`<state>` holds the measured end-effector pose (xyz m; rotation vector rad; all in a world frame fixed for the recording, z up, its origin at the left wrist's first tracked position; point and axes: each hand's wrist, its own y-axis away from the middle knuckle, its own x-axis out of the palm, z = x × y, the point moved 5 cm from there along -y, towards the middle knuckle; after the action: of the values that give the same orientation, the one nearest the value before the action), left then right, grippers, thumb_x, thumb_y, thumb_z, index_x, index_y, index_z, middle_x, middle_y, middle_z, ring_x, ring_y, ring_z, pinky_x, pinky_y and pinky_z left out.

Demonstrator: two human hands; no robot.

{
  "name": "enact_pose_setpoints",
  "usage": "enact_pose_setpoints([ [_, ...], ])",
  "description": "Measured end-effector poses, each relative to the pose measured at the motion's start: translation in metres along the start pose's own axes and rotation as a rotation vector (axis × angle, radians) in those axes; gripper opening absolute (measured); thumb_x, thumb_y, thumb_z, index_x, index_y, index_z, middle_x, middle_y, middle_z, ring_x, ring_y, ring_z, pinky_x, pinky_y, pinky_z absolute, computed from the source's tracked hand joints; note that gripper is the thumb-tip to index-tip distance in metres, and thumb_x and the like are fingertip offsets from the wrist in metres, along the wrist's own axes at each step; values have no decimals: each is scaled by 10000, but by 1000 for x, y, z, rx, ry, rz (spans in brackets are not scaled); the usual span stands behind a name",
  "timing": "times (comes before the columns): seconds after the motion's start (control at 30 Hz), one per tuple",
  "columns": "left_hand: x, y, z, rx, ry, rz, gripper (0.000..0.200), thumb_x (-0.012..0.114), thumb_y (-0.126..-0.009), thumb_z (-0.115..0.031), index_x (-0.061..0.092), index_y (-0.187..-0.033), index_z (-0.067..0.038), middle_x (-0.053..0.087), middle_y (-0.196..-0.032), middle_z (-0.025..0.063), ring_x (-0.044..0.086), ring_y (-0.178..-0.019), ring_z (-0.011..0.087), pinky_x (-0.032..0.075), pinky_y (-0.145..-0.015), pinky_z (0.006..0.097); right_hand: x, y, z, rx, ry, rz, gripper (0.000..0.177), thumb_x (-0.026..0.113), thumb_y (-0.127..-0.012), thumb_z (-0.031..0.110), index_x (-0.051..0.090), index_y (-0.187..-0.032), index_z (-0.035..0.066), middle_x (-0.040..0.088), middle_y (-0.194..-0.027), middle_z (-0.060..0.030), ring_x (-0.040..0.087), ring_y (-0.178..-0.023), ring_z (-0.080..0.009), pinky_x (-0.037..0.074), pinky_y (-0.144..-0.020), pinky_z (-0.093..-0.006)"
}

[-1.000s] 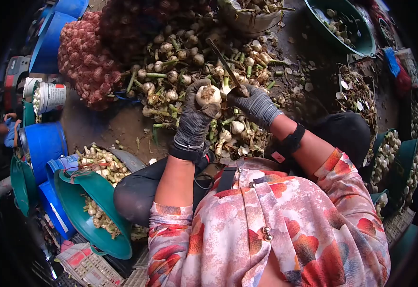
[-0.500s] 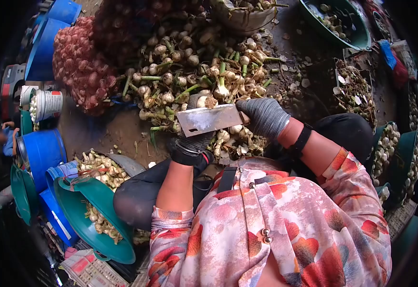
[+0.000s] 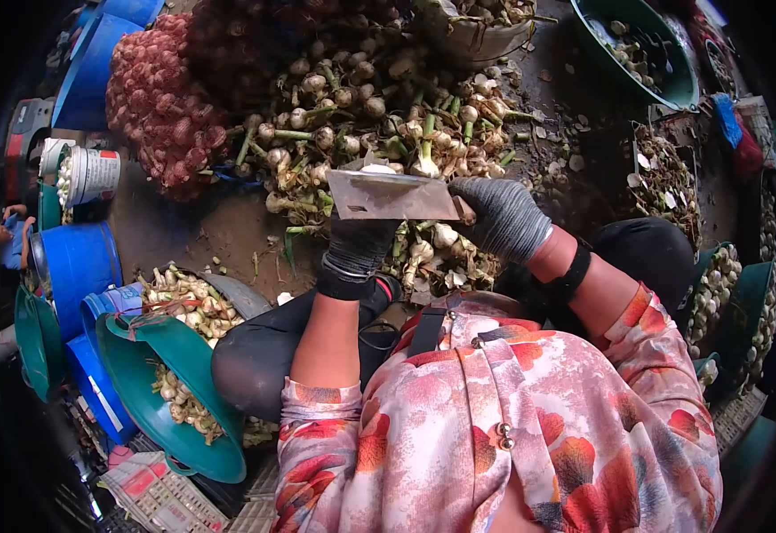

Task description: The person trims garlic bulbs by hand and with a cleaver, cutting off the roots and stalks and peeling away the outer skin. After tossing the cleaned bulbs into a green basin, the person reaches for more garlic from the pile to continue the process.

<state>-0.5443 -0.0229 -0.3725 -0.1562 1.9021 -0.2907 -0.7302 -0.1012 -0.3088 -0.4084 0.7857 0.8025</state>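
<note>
My right hand (image 3: pixel 504 216), in a grey glove, is closed round the handle of a cleaver (image 3: pixel 392 195) with a wide blade that points left. Below and behind the blade is my left hand (image 3: pixel 359 247), gloved too. Its fingers are mostly hidden by the blade. A pale piece of a garlic bulb (image 3: pixel 377 169) shows just over the blade's upper edge, at my left hand. Beyond the hands lies a large heap of garlic (image 3: pixel 344 98) with green stalks.
Red net sacks of garlic (image 3: pixel 161 107) stand at the upper left. A green basin (image 3: pixel 161 355) and a blue drum (image 3: pixel 81 266) are at the left. Another green basin (image 3: pixel 686 84) is at the upper right. Part of another person (image 3: pixel 16 240) shows at the far left.
The cleaver's blade has tilted and moved up slightly, now covering most of the bulb that showed before. The view has shifted a little.
</note>
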Motion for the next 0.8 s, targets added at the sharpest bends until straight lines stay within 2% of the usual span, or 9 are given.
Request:
enact_pose_setpoints([
  [0.1,21,17,19,-307,850,69,479,528,-949,-310,435,-1390,-151,511,-1363,56,518,-1217,225,390,-1058,430,6,-5,11,-46,66,119,253,648,-777,205,626,-1017,127,661,-817,-150,650,-778,-362,510,-659,-449],
  [0.27,16,18,4,-27,70,-82,465,585,-929,-286,427,-1323,-96,551,-1249,77,556,-1118,247,445,-999,407,13,-9,-2,-7,114,165,213,607,-813,217,620,-1007,128,658,-803,-149,648,-766,-366,504,-648,-458],
  [0.33,-15,-4,-12,-189,396,85,475,655,-896,-234,429,-1286,-83,566,-1178,86,575,-1056,241,477,-953,382,21,-13,-30,65,207,188,220,576,-846,224,616,-1039,124,668,-833,-159,649,-793,-378,506,-678,-470],
  [0.37,-23,-9,-18,-629,982,-36,552,781,-788,-166,470,-1234,-69,571,-1116,101,586,-1001,225,498,-901,354,22,-17,-48,199,241,184,221,575,-854,229,615,-1042,121,671,-843,-164,650,-801,-379,507,-688,-473],
  [0.4,-24,-8,-15,-571,957,-122,649,841,-712,-122,477,-1246,-61,566,-1092,103,579,-991,182,499,-879,320,19,-22,-66,329,277,174,222,573,-862,234,614,-1046,118,673,-854,-169,651,-809,-380,509,-697,-475],
  [0.57,-57,-18,-5,-295,408,-317,502,781,-787,-94,515,-1212,-62,578,-1086,62,578,-999,165,516,-849,284,15,-23,-63,337,70,9,317,657,-864,286,621,-1113,94,674,-876,-185,659,-810,-364,522,-723,-417],
  [0.7,-27,-4,29,-891,1475,-471,515,711,-807,34,488,-1260,-65,558,-1167,114,606,-1013,243,553,-887,363,26,-13,-17,280,-282,19,304,716,-841,187,635,-1111,74,681,-907,-141,675,-821,-249,524,-756,-342],
  [0.73,-17,6,36,-934,1706,-725,470,669,-823,71,497,-1234,-77,571,-1140,117,628,-980,255,573,-876,401,29,-11,-4,314,-368,81,294,716,-839,166,637,-1106,70,683,-917,-131,672,-829,-224,523,-767,-330],
  [0.8,-11,-3,33,-797,2092,-616,423,653,-827,83,516,-1191,-81,577,-1132,128,635,-981,274,568,-889,409,46,-9,2,249,-407,74,273,708,-841,140,638,-1092,59,684,-916,-106,658,-850,-173,521,-785,-314],
])
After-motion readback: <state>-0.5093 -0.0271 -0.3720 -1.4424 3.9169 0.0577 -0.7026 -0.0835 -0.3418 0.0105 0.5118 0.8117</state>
